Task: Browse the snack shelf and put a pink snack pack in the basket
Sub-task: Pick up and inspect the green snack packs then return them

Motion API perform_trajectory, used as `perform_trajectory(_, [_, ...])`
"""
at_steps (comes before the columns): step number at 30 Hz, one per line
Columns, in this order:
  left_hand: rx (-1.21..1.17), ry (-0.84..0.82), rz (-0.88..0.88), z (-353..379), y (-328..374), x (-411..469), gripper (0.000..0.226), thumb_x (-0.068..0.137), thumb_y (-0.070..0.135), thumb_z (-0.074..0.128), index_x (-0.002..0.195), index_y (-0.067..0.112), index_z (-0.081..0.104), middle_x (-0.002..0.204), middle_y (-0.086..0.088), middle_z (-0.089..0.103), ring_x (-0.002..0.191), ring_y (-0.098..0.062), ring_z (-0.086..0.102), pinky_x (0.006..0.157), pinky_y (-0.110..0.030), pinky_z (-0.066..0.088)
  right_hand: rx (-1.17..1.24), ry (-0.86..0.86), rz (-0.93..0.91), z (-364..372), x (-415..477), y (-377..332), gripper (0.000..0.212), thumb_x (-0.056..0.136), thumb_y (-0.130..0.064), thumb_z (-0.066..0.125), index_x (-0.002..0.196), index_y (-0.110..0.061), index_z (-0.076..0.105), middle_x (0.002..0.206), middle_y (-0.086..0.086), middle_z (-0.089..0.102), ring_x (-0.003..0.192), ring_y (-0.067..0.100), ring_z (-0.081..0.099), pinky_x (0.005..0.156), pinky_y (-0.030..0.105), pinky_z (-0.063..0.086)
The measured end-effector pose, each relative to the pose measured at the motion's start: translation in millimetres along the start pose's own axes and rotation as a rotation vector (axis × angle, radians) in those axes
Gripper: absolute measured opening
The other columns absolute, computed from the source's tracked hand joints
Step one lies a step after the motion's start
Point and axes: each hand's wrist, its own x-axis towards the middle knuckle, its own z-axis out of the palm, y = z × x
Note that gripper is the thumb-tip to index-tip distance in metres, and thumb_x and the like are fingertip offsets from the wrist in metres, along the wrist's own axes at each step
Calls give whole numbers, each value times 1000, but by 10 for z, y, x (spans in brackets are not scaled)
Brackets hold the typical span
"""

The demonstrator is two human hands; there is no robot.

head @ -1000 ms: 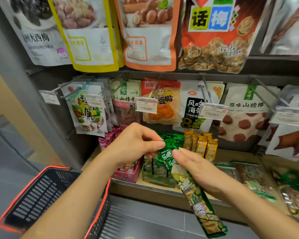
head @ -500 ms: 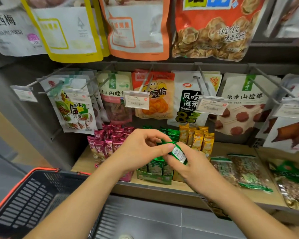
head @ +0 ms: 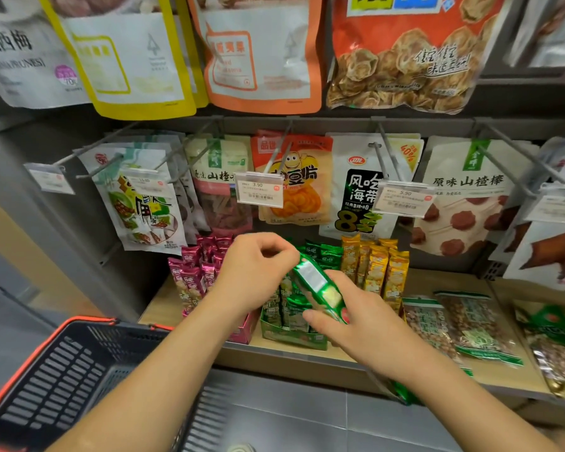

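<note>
A wooden shelf [head: 444, 282] runs across the middle of the view, with rows of hanging snack bags [head: 463, 197] on hooks above its back edge. Below the shelf's left front corner sits a black basket [head: 79, 322] with an orange-red rim, just beside the left forearm. Flat bags of nuts [head: 470, 324] lie toward the shelf's right end.

Near the left end, at the front edge, the pink snack packs [head: 193, 278] stand upright in a pink box, partly hidden behind the left wrist. They are on the shelf, apart from the basket. Just right of them is a green display box [head: 291, 336] of green packs, and next to that stand upright orange packs [head: 375, 269].

Over the green box, both hands hold one long green snack pack [head: 317, 285], tilted with its top toward the left. The left hand [head: 255, 269] has its fingers curled and pinches the pack's top end. The right hand [head: 349, 318] grips the pack lower down, with the thumb laid along its front. The pack's tail shows again under the right wrist.
</note>
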Motion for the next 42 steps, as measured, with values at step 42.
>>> perform_trajectory(42, [-27,-268,-22,248,-87,-76,33,67,34,84,96,27,73,90,10,75,86,-7,70,78,-29,57,590,-52,74,-146,8,-109,60,73,-49,51,131,-55,35,129,-15,44,111,-5,48,95,25,40])
